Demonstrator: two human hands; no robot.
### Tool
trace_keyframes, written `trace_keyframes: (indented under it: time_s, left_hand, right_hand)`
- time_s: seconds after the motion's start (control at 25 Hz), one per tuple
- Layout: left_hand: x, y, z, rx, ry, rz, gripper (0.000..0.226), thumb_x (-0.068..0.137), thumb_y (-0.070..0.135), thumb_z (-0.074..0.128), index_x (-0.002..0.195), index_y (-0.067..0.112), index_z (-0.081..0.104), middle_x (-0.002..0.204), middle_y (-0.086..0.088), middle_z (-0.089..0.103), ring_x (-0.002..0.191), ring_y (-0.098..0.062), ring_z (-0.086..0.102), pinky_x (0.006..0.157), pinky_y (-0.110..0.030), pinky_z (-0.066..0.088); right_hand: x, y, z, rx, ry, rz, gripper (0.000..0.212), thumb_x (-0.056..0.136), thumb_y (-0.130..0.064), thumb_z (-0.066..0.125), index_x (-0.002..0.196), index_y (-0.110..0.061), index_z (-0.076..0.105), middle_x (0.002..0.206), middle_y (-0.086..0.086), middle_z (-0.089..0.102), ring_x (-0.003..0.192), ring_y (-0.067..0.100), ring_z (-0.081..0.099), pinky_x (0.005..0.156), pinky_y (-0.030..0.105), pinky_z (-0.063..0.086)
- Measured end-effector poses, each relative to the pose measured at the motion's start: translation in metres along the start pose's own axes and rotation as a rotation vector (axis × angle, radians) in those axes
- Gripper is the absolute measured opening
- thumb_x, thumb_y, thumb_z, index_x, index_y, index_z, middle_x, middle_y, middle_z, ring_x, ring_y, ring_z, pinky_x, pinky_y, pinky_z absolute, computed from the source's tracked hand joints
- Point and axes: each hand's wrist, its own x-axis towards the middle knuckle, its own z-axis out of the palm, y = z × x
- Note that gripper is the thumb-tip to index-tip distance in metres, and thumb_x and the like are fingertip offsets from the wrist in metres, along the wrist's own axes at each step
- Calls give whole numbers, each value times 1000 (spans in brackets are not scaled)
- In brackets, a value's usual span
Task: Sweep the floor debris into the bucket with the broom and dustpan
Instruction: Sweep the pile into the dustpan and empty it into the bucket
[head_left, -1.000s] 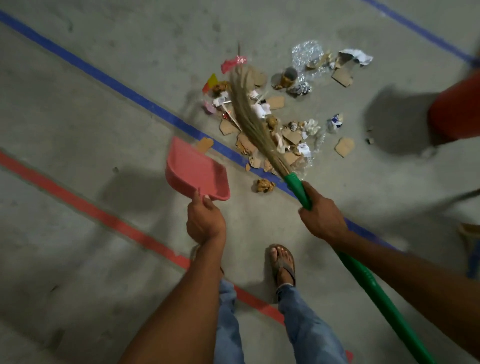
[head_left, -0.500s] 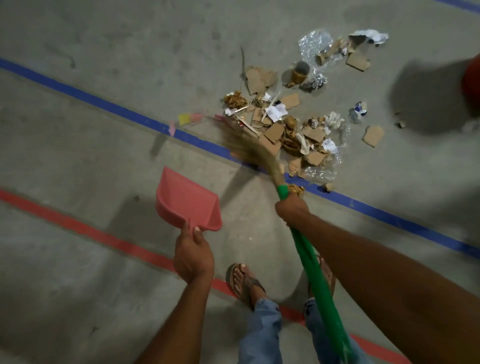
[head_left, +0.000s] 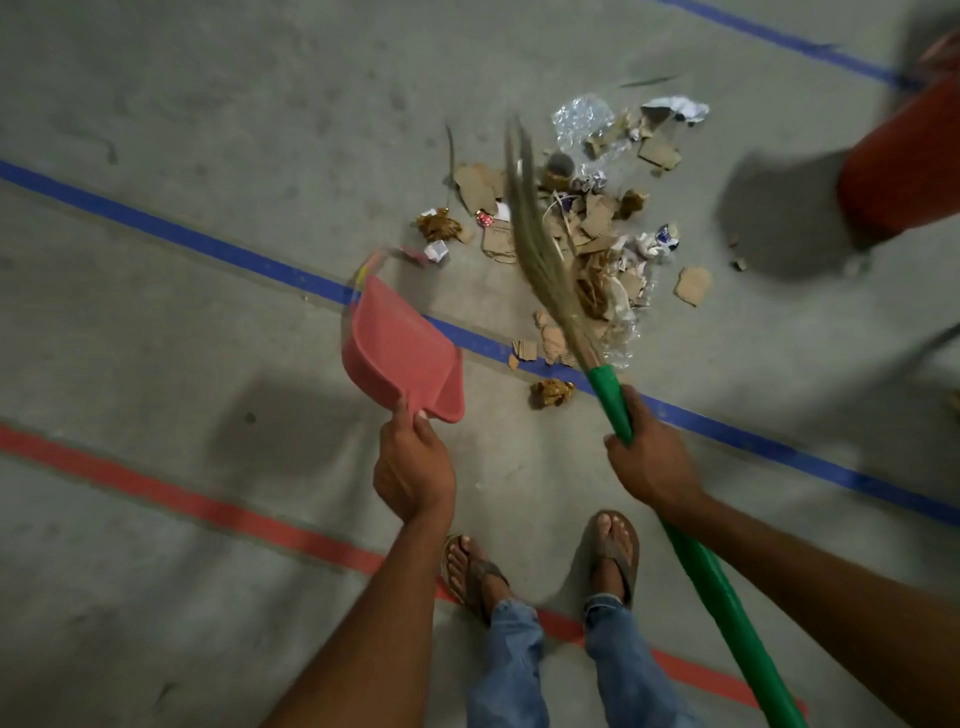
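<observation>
My left hand (head_left: 413, 467) grips the handle of a pink dustpan (head_left: 402, 348), held above the floor over the blue line. My right hand (head_left: 652, 462) grips the green handle of a grass broom (head_left: 540, 249), whose bristles lie over the debris pile (head_left: 587, 228) of cardboard scraps, crumpled paper and clear plastic. An orange-red bucket (head_left: 898, 166) stands at the right edge, partly cut off. One brown crumpled scrap (head_left: 551, 392) lies apart from the pile, between dustpan and broom handle.
Concrete floor with a blue tape line (head_left: 208, 244) and a red tape line (head_left: 182, 501) running diagonally. My sandalled feet (head_left: 545, 561) stand just behind the hands. A second blue line (head_left: 779, 44) crosses the far top right.
The broom has swung from the left edge of the pile back right and upright over it. The dustpan has moved up to the blue line. Small coloured scraps have shifted towards the pile.
</observation>
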Motion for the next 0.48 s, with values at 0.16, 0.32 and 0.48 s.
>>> trace_keyframes:
  time_s: [0.16,0.32,0.48]
  left_hand:
    - [5,-30,-19,18,133,-131,41,102,27,55,142,22,60,117,-17,69,97,-44,66,73,-46,49]
    - [14,-77,-30,37,183,-125,39,103,24,56,141,15,61,119,-20,69,101,-44,66,76,-44,49]
    - [18,-93,-24,17,156,-108,38,102,24,57,139,18,63,123,-16,70,107,-41,66,80,-43,50]
  right_hand:
    - [6,-60,48,53,-373,-220,92,86,-17,61,160,-36,10,122,15,62,87,28,69,71,42,61]
    - [38,-135,102,113,-580,-223,70,96,-16,57,158,-25,25,125,15,57,82,27,69,60,37,61]
    - [77,-149,123,323,-399,14,51,95,-9,52,144,-13,42,117,20,60,82,32,68,64,42,62]
